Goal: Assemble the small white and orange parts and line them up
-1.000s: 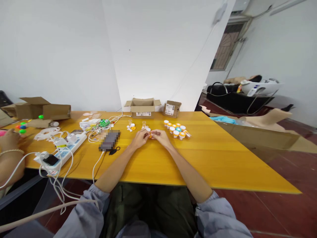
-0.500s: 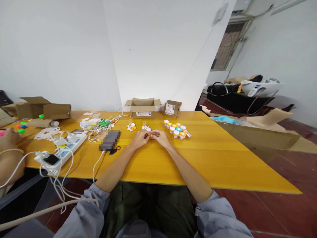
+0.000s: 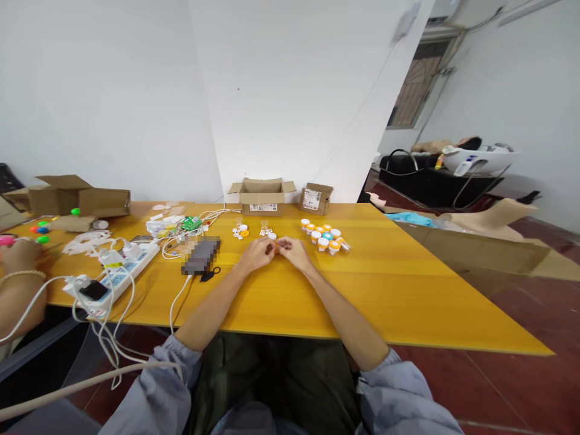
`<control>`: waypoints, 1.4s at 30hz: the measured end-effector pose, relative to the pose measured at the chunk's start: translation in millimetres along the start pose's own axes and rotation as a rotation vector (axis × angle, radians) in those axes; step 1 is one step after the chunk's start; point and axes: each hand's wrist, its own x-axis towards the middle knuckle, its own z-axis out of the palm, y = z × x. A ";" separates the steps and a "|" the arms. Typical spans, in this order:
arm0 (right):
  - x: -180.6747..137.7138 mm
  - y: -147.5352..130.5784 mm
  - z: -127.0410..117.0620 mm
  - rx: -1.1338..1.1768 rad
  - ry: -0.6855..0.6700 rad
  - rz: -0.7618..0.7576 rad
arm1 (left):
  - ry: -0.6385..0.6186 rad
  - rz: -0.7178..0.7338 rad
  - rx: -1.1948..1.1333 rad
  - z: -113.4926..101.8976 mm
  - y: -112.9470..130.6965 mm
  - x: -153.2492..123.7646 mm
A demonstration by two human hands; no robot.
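Seen from where I stand, the person's left hand (image 3: 258, 254) and right hand (image 3: 293, 252) meet above the tabletop (image 3: 385, 296), the fingers of both bent inward and pinching a small orange piece (image 3: 277, 249). The piece sits between the two hands, mostly hidden by them. A white cap (image 3: 272, 237) shows just past the fingertips at twelve o'clock. From the hands, a clear cup (image 3: 264, 224) stands at eleven o'clock with small white pieces (image 3: 265, 232) beside it, and a loose orange lid (image 3: 244, 233) lies at ten. White-, orange- and teal-topped jars (image 3: 324, 235) crowd together at two. An open cardboard box (image 3: 261, 199) stands beyond, at twelve. Far off at nine is a co-worker's hand (image 3: 22, 255), wrist banded, by a pink ball (image 3: 6, 240).
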 end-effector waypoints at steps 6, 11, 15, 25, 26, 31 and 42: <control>1.5 5.1 -0.4 -0.024 0.026 -0.006 | 0.012 -0.031 -0.038 -0.3 1.4 0.0; 2.8 6.6 -3.6 -0.060 0.043 -0.005 | 0.042 -0.047 -0.087 0.8 -0.4 0.8; 3.2 7.6 -5.4 -0.077 0.043 -0.011 | 0.052 -0.059 -0.103 0.6 -3.2 1.1; 3.0 10.7 -5.1 -0.084 0.059 -0.024 | 0.063 -0.070 -0.132 -0.7 -6.1 2.0; 3.1 11.3 -5.3 -0.079 0.057 -0.020 | 0.061 -0.072 -0.134 -0.3 -7.1 1.9; 3.3 13.9 -6.5 -0.062 0.053 -0.004 | 0.054 -0.090 -0.147 0.9 -11.3 0.9; 2.2 10.7 -6.5 -0.082 0.058 -0.006 | 0.044 -0.082 -0.160 -1.6 -6.6 1.2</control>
